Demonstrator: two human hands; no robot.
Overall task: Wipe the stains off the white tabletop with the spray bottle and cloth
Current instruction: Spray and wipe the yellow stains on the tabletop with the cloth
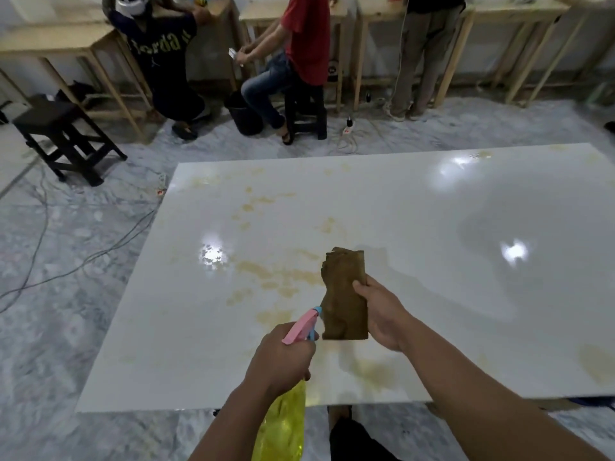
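The white tabletop (416, 227) fills the middle of the view and carries several yellowish stains (266, 274) across its left and centre, plus one near the front edge. My left hand (283, 357) grips a yellow spray bottle (286, 424) with a pink and blue trigger head, its nozzle pointing at the cloth. My right hand (382, 314) holds a folded brown cloth (344, 294) upright above the table, just right of the nozzle.
A black stool (63, 134) stands on the floor at the left, with cables (66, 247) trailing beside the table. Three people are at wooden benches (83, 41) along the far wall. A power strip (347, 128) lies on the floor beyond the table.
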